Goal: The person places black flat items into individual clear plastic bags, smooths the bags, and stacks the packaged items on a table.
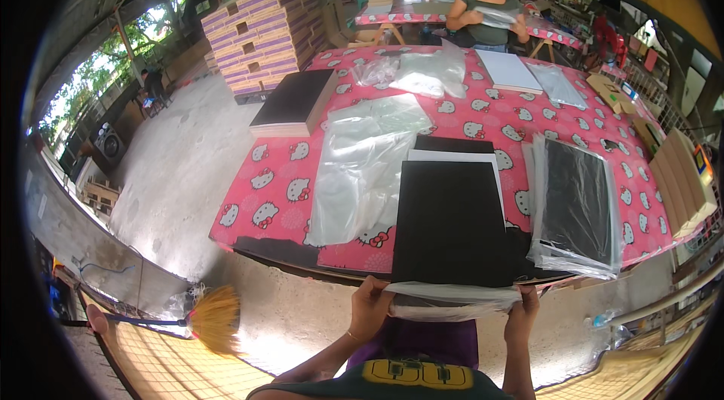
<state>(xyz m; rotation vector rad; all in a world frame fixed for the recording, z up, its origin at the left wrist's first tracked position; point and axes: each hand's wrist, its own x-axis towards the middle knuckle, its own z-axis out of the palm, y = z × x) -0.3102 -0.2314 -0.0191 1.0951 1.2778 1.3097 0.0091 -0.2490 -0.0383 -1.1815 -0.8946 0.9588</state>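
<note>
At six o'clock, our left hand [368, 307] and right hand [522, 309] are pinching a crinkled clear bag [452, 302] by its sides, at the near end of a flat black board [452, 223] pointing toward twelve; yellow print is marking our shirt [332, 385].

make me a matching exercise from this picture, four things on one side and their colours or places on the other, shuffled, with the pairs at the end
Things
1. nearest clear plastic
2. broom head
3. carton stack
4. tablecloth

Descriptions
A. pink with printed white cats
B. straw-yellow
C. held between the left hand and right hand
D. brown with purple bands

Pairs: 1-C, 2-B, 3-D, 4-A
</note>
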